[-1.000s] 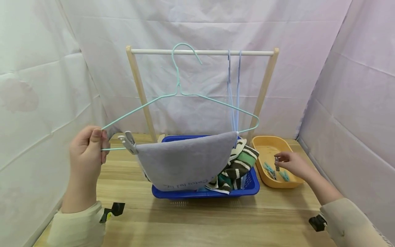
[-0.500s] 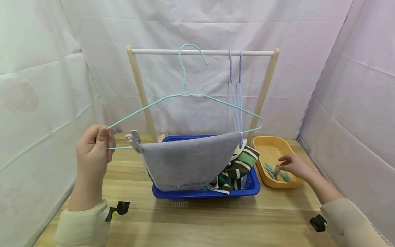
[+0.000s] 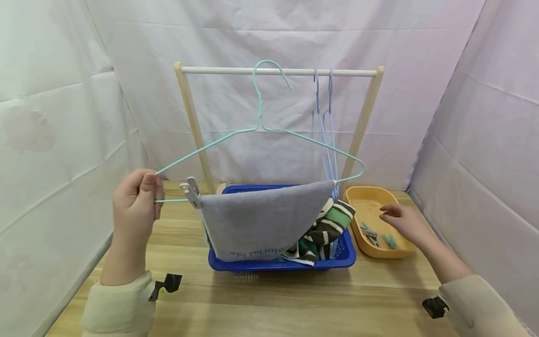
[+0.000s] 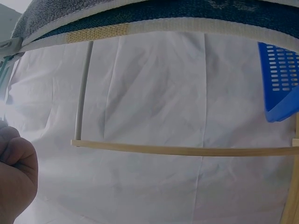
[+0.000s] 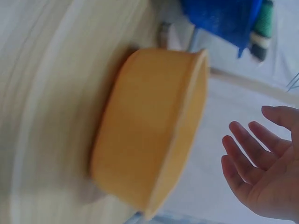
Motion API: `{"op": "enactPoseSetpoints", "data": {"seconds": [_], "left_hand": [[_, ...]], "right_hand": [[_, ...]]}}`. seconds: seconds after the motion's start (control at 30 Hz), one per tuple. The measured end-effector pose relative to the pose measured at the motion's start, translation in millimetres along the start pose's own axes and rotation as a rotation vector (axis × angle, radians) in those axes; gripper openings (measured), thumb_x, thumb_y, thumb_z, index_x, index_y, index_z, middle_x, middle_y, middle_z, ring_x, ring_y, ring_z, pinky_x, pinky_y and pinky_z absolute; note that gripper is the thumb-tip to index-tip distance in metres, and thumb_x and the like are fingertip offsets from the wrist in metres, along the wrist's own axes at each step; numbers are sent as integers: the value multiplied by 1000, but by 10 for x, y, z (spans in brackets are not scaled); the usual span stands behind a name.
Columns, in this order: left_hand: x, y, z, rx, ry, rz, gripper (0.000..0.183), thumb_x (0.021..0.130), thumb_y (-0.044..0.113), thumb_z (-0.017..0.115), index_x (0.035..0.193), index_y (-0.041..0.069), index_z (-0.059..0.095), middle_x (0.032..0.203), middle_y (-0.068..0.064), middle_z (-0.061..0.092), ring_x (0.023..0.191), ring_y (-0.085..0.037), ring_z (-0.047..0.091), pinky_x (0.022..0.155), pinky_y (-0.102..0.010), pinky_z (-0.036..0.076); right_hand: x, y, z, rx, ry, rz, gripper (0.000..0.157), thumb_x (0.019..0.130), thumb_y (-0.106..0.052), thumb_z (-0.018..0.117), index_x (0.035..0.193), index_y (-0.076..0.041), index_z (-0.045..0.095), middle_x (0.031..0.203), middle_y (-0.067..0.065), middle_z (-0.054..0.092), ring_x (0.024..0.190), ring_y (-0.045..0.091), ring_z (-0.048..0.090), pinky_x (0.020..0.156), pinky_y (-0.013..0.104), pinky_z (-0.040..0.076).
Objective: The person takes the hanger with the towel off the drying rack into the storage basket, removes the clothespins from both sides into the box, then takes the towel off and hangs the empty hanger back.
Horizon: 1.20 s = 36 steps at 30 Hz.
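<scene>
In the head view my left hand [image 3: 136, 196] grips the left corner of a mint-green hanger [image 3: 219, 139], its hook pointing up. A grey towel [image 3: 265, 215] is draped over the hanger's lower bar, and a grey clothespin [image 3: 192, 192] clips its left end. The towel's blue underside [image 4: 187, 10] shows in the left wrist view. My right hand [image 3: 404, 224] is over the yellow tray [image 3: 353, 199], fingers relaxed and holding nothing; the right wrist view shows its spread fingers [image 5: 245, 149]. Grey clothespins [image 3: 370, 236] and a teal clothespin [image 3: 389, 241] lie in the tray.
A blue basket [image 3: 278, 267] with striped cloth [image 3: 337, 220] stands behind the towel. A wooden rack with a white rod [image 3: 210, 70] rises at the back, bearing light-blue hangers [image 3: 330, 93] on its right side. White curtains surround the table [image 3: 252, 309].
My right hand has let go of a grey clothespin, which now lies in the tray. My left hand has shifted the hanger and towel slightly to the right.
</scene>
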State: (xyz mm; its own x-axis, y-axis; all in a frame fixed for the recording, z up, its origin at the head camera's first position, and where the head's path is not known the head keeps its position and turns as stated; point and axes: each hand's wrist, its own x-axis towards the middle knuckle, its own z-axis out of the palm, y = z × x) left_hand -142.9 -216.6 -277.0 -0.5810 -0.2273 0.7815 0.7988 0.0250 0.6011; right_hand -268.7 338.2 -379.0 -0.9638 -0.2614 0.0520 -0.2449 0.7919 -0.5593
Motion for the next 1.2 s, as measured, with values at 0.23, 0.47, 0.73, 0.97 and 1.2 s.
{"op": "enactPoseSetpoints", "data": {"seconds": [0.23,0.47,0.73,0.97,1.2], "left_hand": [[-13,-13,4,-5,-3,-6,31,99,6,53,78,-15,47,51,-3,42,33,-8,32,29,-23,18],[-27,3,-12,-19,19,-16,30,99,7,54,78,-14,48,52,-3,43,34,-8,32,30,-22,17],[-15,17,-11,-5,24,-14,30,99,6,54,79,-15,48,52,-3,43,34,-8,32,30,-22,18],[2,4,-33,-17,39,-31,29,99,6,54,79,-13,51,52,-4,44,34,-8,32,30,-22,18],[-2,-2,-35,-26,35,-14,30,99,6,55,79,-16,48,50,-4,42,33,-8,31,30,-22,17]], "right_hand": [[-77,-417,-32,-40,46,-20,46,100,-38,55,126,0,59,113,19,65,105,40,59,82,52,51],[-155,-761,8,-3,74,-129,33,99,-23,60,122,0,62,105,11,68,97,32,62,79,48,53],[-258,-1084,22,-27,97,-264,20,96,-14,63,113,-5,68,102,6,70,93,25,64,79,44,52],[-359,-1319,65,-121,148,-359,13,92,-13,68,105,-12,72,101,1,70,92,22,65,78,47,53],[-461,-1525,86,-279,229,-484,18,88,-15,72,105,-10,71,102,5,70,96,28,65,84,50,52]]}}
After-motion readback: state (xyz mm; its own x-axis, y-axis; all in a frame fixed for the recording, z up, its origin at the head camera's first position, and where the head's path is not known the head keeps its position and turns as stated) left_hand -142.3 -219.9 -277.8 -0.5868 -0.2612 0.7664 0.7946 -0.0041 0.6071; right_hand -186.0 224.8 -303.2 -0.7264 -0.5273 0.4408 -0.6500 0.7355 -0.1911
